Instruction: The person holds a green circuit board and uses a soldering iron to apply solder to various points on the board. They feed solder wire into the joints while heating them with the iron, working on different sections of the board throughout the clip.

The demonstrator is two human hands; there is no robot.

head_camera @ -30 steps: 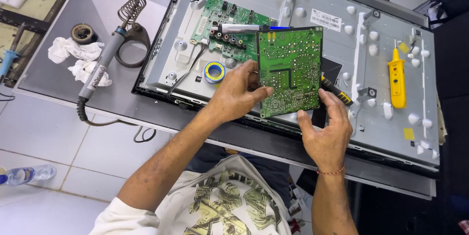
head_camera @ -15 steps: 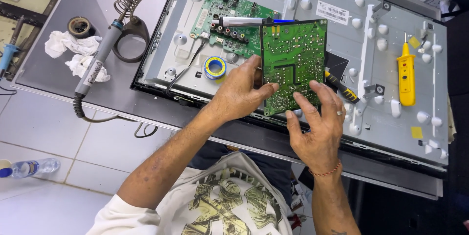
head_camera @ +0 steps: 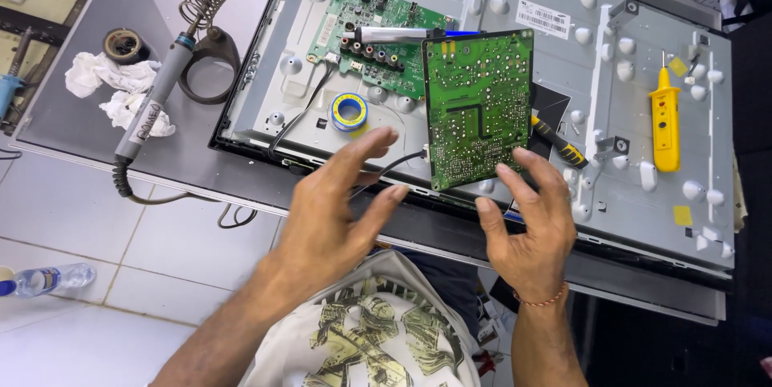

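Observation:
A green circuit board, solder side up, lies over the opened back of a flat television panel. My left hand hovers just left of and below the board, fingers spread, holding nothing. My right hand is at the board's lower right corner. Its fingers are apart, and the fingertips touch or nearly touch the board's lower edge. A second green board is mounted on the panel behind, with a silver and blue pen-like tool resting on it. A black cable runs under the board.
On the panel lie a blue and yellow roll of solder wire, a yellow tester and a black and yellow screwdriver. A soldering iron, its coil stand, crumpled tissue and a tape roll lie on the grey table at left. A water bottle lies on the tiled floor.
My left hand has let go of the board's left edge and drawn back with open fingers. My right hand has loosened at the lower edge. The board stays in place.

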